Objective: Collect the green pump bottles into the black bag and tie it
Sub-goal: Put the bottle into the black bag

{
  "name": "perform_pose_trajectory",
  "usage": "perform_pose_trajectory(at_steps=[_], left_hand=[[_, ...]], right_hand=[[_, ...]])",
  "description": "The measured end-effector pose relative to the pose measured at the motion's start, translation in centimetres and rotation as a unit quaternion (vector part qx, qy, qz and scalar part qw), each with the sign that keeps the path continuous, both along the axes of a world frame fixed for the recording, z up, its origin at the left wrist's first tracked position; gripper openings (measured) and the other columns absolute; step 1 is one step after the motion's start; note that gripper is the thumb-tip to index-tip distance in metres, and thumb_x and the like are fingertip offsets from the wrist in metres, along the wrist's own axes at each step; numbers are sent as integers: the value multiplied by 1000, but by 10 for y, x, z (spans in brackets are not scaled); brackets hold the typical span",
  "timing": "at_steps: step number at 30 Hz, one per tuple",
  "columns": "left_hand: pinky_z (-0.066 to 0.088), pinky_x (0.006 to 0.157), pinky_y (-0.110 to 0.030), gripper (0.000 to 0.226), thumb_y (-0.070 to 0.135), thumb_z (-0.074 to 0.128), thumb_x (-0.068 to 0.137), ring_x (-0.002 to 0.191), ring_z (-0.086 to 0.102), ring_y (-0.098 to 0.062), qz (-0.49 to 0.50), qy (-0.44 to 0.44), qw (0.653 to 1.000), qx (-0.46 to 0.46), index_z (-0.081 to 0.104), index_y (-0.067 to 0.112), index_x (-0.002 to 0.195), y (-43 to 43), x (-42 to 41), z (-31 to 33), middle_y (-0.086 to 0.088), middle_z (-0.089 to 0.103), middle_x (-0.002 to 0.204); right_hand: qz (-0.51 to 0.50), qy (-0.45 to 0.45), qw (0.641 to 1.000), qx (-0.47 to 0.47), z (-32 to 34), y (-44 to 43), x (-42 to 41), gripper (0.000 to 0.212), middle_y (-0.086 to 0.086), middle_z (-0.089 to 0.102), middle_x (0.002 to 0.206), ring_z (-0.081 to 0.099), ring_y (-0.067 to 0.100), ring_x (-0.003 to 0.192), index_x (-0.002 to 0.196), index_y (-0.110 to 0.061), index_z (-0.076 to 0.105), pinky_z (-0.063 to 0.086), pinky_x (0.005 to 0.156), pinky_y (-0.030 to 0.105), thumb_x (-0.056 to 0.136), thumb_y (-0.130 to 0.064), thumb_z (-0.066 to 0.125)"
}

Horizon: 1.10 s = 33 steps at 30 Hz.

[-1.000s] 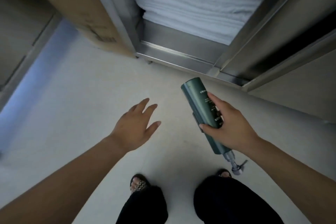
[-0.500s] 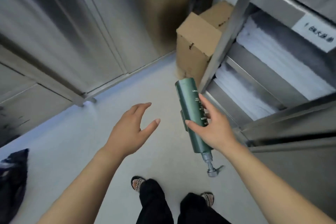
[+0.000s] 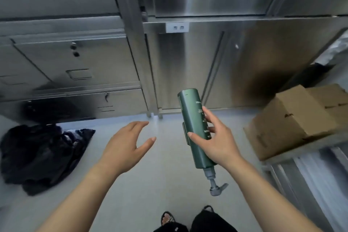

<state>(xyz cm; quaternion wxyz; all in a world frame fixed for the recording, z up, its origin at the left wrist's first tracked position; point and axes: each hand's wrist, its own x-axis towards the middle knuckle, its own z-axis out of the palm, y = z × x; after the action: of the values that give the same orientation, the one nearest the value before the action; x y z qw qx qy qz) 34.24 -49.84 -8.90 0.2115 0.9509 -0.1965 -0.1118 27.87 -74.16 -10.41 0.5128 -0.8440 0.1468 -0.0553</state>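
Observation:
A dark green pump bottle (image 3: 192, 118) is held upside down in my right hand (image 3: 216, 141), its grey pump head (image 3: 216, 188) pointing down toward the floor. My fingers wrap its middle. My left hand (image 3: 126, 147) hovers open beside it, to the left, holding nothing. The black bag (image 3: 39, 154) lies crumpled on the pale floor at the left, well apart from both hands; I cannot see what is inside it.
Steel cabinets (image 3: 188, 66) with doors and drawers stand ahead. A cardboard box (image 3: 293, 120) sits on the floor at the right, beside a metal shelf with white linen (image 3: 320, 181). My feet (image 3: 169, 218) are at the bottom edge.
My view has swung left, from the linen shelf to the steel cabinets. The black bag has come into view at the left. The bottle stays in my right hand; my left hand stays open.

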Motion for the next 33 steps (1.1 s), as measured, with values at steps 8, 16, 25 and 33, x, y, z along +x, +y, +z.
perform_pose_trajectory(at_steps=[8,16,25,33], left_hand=[[39,101,-31,62,56,44,88,128,45,-14,148,-13,989,13,35,26,141,118,62,3,7,43,145],[40,103,-31,63,55,45,89,131,41,-13,308,-7,951,-1,35,24,143,199,121,5,5,43,144],[36,105,-30,61,55,44,90,132,41,-14,488,-6,873,20,35,25,142,315,117,10,5,44,144],[39,104,-34,60,54,43,90,129,45,-16,505,0,863,11,36,24,141,441,140,-1,2,45,144]], right_hand=[[197,12,980,-17,0,109,139,84,-13,52,129,52,7,112,138,-49,28,44,93,26,66,-47,73],[349,14,937,12,-1,213,290,86,-17,50,124,50,-3,106,136,-57,25,48,90,28,62,-55,70],[534,22,845,-1,-15,386,359,85,-20,47,124,48,1,109,135,-55,26,41,87,17,64,-50,74],[548,19,836,-18,-25,514,395,84,-19,44,123,44,4,108,135,-56,26,39,90,23,67,-47,75]])
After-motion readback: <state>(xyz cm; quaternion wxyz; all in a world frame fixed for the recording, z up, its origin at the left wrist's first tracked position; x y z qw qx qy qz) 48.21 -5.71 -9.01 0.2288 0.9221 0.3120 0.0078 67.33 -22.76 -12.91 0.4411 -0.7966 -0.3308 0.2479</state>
